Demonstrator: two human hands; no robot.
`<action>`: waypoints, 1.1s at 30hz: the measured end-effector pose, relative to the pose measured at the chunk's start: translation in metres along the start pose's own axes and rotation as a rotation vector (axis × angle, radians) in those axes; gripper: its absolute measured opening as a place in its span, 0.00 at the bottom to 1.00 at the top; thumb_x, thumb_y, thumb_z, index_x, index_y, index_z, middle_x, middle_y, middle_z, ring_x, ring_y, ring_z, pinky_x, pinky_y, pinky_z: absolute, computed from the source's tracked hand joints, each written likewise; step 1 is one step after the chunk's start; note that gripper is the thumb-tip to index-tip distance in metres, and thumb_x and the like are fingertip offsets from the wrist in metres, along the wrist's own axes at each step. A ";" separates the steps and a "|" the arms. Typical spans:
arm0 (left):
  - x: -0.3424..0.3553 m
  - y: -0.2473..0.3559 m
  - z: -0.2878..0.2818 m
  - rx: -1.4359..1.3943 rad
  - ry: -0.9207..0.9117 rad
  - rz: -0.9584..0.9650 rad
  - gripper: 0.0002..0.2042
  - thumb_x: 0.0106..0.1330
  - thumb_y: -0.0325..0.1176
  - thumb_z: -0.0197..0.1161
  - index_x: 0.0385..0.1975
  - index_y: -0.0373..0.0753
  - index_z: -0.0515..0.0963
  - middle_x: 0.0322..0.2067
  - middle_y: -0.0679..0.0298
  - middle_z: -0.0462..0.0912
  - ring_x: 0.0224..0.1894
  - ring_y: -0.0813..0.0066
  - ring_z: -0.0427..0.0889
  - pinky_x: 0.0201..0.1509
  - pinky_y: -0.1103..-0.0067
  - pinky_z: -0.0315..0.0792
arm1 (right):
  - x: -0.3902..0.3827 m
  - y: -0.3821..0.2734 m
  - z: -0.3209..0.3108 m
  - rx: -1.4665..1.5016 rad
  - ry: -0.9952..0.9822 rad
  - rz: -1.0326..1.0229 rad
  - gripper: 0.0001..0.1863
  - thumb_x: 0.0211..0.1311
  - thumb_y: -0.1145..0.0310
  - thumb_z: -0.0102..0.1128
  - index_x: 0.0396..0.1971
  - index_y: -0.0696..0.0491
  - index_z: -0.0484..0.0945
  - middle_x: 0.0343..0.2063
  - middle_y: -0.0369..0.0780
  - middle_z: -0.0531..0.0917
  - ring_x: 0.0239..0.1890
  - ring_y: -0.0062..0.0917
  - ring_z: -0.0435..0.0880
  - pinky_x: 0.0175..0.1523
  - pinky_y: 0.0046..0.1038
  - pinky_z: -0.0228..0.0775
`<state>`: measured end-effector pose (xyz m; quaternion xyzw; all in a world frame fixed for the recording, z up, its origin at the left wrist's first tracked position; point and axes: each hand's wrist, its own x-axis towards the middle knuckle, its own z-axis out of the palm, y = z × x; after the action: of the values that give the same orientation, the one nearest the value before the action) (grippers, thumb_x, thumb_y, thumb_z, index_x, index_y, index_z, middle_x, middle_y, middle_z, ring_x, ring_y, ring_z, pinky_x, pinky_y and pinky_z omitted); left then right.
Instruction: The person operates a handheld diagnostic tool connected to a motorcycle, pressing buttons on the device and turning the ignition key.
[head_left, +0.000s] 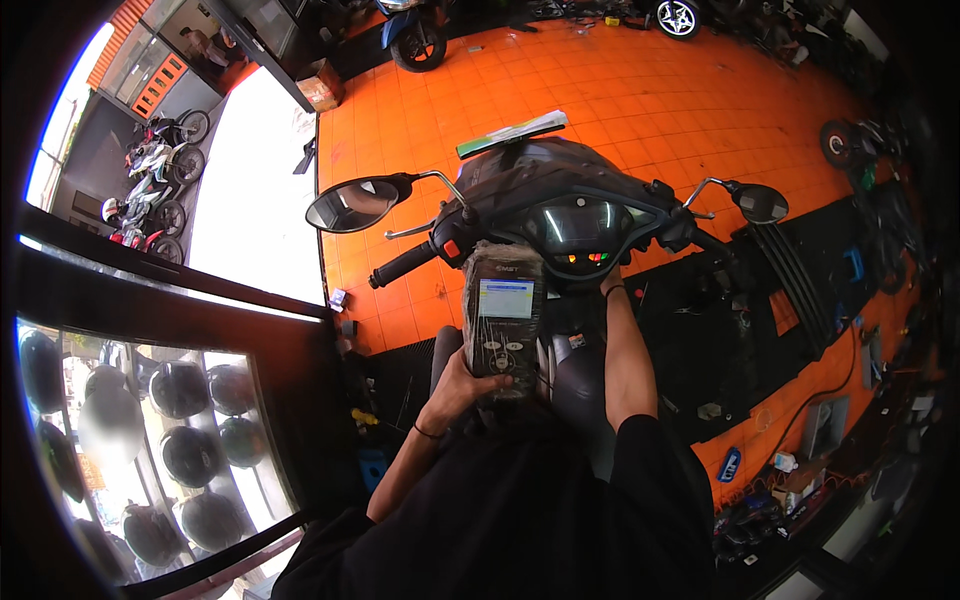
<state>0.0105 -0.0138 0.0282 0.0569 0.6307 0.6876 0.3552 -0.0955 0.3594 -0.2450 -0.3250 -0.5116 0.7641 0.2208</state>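
Note:
My left hand (pixel 470 375) holds a dark handheld diagnostic device (pixel 505 330) wrapped in clear plastic, its screen (pixel 506 298) lit and its buttons below, thumb lying across its lower part. The device is upright in front of a dark scooter's handlebar, beside the left grip (pixel 400 263). My right hand (pixel 613 281) reaches under the lit instrument panel (pixel 580 226); its fingers are hidden behind the bodywork. Two mirrors (pixel 355 203) stand on stalks either side of the panel, and a folded paper or booklet (pixel 510 132) rests at the scooter's front. The dark seat (pixel 582 385) is below my right arm.
An orange tiled floor (pixel 420 110) with dark mats (pixel 720 360) surrounds the scooter. Motorcycles (pixel 160 170) stand outside the doorway at left, others (pixel 418 40) at back and right. A display case (pixel 250 330) with helmets stands left. A person (pixel 205 45) is in the far left background.

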 end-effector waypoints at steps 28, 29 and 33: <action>0.003 -0.014 -0.006 0.062 -0.007 0.038 0.23 0.56 0.19 0.74 0.53 0.30 0.77 0.46 0.61 0.87 0.47 0.76 0.85 0.55 0.76 0.80 | 0.005 0.017 0.002 0.280 0.073 0.086 0.20 0.67 0.71 0.60 0.57 0.61 0.75 0.53 0.48 0.83 0.57 0.36 0.83 0.61 0.37 0.73; 0.004 -0.012 -0.006 0.063 -0.007 0.034 0.23 0.56 0.19 0.74 0.53 0.30 0.77 0.46 0.61 0.87 0.47 0.76 0.85 0.55 0.76 0.80 | 0.005 0.017 0.001 0.284 0.073 0.088 0.20 0.67 0.71 0.60 0.57 0.61 0.75 0.53 0.48 0.83 0.57 0.36 0.83 0.61 0.37 0.73; 0.003 -0.011 -0.006 0.072 -0.001 0.022 0.23 0.56 0.19 0.74 0.53 0.29 0.77 0.46 0.61 0.87 0.47 0.76 0.86 0.55 0.76 0.80 | 0.005 0.019 0.001 0.301 0.078 0.098 0.20 0.67 0.71 0.60 0.57 0.61 0.75 0.53 0.48 0.83 0.56 0.36 0.83 0.60 0.37 0.74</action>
<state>0.0098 -0.0174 0.0156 0.0770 0.6543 0.6682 0.3457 -0.1000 0.3547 -0.2632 -0.3422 -0.3659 0.8288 0.2491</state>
